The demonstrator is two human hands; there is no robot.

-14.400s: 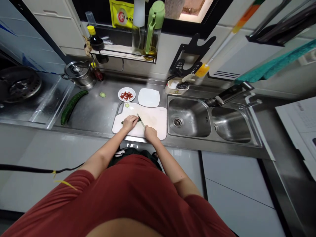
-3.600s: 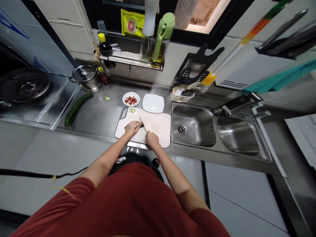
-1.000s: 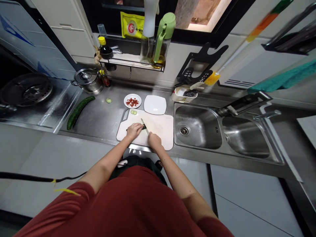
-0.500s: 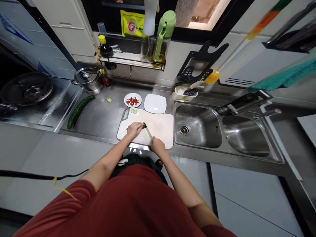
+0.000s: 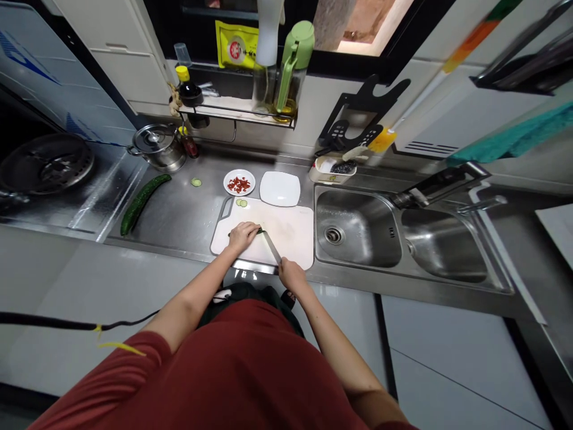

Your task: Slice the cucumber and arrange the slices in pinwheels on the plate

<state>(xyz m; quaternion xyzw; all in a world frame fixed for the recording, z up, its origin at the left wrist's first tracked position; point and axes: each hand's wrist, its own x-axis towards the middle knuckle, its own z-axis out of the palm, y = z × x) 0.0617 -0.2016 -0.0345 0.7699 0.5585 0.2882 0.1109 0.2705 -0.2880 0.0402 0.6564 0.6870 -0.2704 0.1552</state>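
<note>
My left hand (image 5: 242, 237) is closed over a dark green piece of cucumber (image 5: 260, 230), pressing it onto the white cutting board (image 5: 293, 230); most of the piece is hidden under the fingers. In my right hand (image 5: 292, 276) is the handle of a knife (image 5: 272, 246). Its blade slants up and left across the board, with the tip at the cucumber's exposed end. A few pale green cucumber slices (image 5: 242, 203) lie near the board's upper left corner.
Behind the board stand a plate (image 5: 227, 177) of chopped red pieces and a square white plate (image 5: 280, 189). A whole cucumber (image 5: 142, 204), a lone slice (image 5: 196, 182) and a lidded pot (image 5: 159, 148) are to the left. A double sink (image 5: 358, 227) adjoins the board's right.
My right hand has drawn slightly toward me and to the right with the knife. The left hand stays on the cucumber piece.
</note>
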